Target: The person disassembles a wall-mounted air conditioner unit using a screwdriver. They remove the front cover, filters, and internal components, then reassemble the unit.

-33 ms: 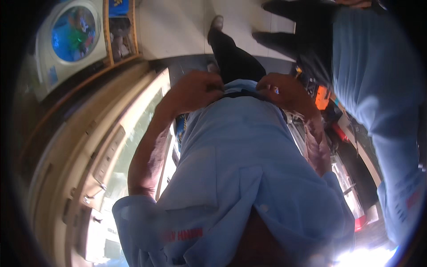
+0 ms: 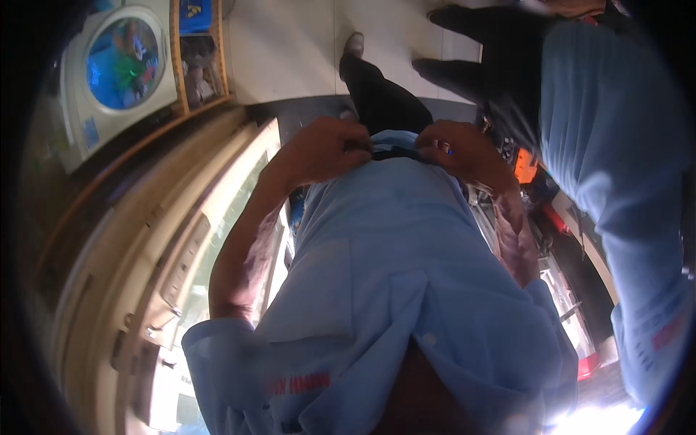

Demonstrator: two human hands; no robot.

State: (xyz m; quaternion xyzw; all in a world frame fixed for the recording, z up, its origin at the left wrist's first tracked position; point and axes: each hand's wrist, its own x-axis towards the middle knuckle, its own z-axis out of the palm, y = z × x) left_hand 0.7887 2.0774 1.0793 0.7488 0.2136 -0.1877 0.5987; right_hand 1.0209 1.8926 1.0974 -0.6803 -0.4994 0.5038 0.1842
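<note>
At my waist, my left hand [image 2: 335,148] and my right hand [image 2: 457,148] face each other from either side of the shirt. The fingers of both are curled in a pinch on a black strap [image 2: 397,153] that runs across between them. Whether it is a belt or another band I cannot tell, and its ends are hidden behind the fingers. A ring shows on my right hand. The light blue shirt [image 2: 391,225] hangs over my front, with its lower edge bunched just beyond the strap. Below it, my black trouser leg [image 2: 384,94] stretches forward.
A person in a light blue shirt [image 2: 609,130] and dark trousers stands close at my right. On the left are a white machine with a round window [image 2: 123,65] and a long pale cabinet [image 2: 145,239]. An orange object [image 2: 525,167] lies beyond my right wrist.
My left hand has shifted slightly to the right, and both hands stay on the strap. The surroundings sit a little lower in the picture.
</note>
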